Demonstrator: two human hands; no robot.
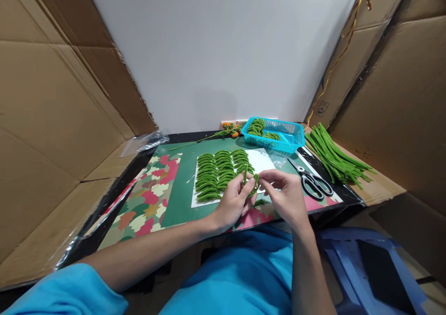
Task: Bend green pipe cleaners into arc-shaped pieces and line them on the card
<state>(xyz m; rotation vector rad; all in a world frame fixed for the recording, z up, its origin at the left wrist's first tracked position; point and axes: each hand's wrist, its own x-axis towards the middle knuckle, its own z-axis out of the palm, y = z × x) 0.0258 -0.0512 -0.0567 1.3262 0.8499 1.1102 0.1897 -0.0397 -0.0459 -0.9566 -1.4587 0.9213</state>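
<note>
Close to the table's front edge, my left hand (pixel 234 198) pinches a green pipe cleaner (pixel 245 173) that is bent into a loop. My right hand (pixel 285 195) is just beside it, its thumb and forefinger pressed together at the loop's right side. Just beyond my hands lies a white sheet (pixel 259 159) bearing rows of curved green pipe-cleaner pieces (pixel 208 171) in three columns. My fingers cover part of the third column. One more green piece (pixel 259 202) lies below my hands near the edge.
At the back right stands a blue plastic basket (pixel 292 141) with more green pieces. Black-handled scissors (pixel 311 180) lie right of my right hand, beside a bundle of long green pipe cleaners (pixel 334 157). An orange-tipped stem (pixel 230 130) rests at the back. Cardboard walls (pixel 390 82) flank the table.
</note>
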